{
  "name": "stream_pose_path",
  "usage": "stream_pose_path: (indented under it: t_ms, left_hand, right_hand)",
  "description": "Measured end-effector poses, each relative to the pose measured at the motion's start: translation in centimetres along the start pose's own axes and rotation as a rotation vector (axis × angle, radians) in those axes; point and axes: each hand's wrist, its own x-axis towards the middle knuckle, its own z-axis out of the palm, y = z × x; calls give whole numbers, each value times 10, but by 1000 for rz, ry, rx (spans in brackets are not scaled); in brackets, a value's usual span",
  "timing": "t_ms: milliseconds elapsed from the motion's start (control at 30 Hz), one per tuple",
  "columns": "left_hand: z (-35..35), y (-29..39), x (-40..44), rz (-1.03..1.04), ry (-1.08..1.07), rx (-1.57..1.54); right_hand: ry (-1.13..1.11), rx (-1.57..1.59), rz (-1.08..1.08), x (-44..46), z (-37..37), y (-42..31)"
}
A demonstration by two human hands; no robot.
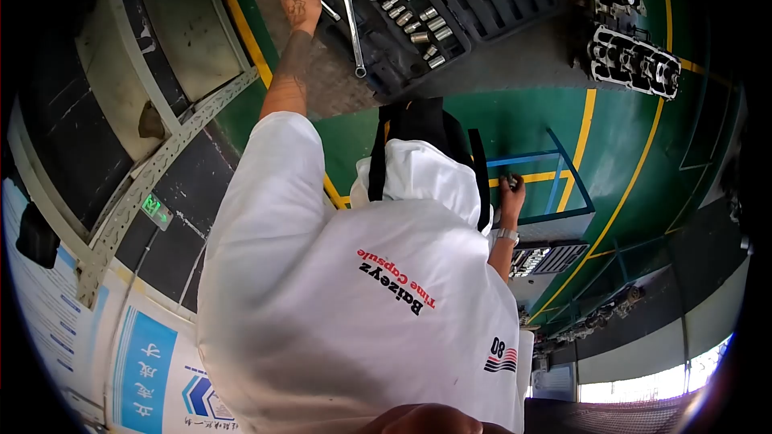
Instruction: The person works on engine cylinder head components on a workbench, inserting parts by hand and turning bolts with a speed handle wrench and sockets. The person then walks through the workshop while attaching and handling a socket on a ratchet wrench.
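on the near side of the open tool case (pixel 462 0), a person's white t-shirt (pixel 362 337) fills the foreground. short of the case and towards its right, the right hand (pixel 512 199) hangs low, fingers curled round a small dark object (pixel 510 181) too small to identify; a watch (pixel 507 235) circles that wrist.

at the case's left edge, the left hand (pixel 298 8) reaches out, fingers partly bent, just beside a slim metal tool (pixel 330 10); whether it grips anything cannot be told. inside the case are rows of silver sockets (pixel 404 18), and a combination wrench (pixel 352 28) lies across the part nearest the left hand.

the step in hand appears to be handling pieces at the case. the next move there seems to call for a careful grip near the wrench, without knocking the sockets.

past the case's right side are metal engine parts (pixel 633 62) and green floor (pixel 527 112) with yellow lines (pixel 585 124).
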Motion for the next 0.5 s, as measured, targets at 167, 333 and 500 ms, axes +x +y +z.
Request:
stream_pose_path:
  t_ms: [167,333,500]
  left_hand:
    - [15,-18,5,-73,-94,62]
    - [-19,14,-24,-93,-62,-550]
    - [-39,28,-57,-105,23,-871]
  right_hand:
    - [-18,-88,-88,9,7,-55]
    - [-33,-156,-85,38,13,-23]
    - [-81,-301,71,43,-19,28]
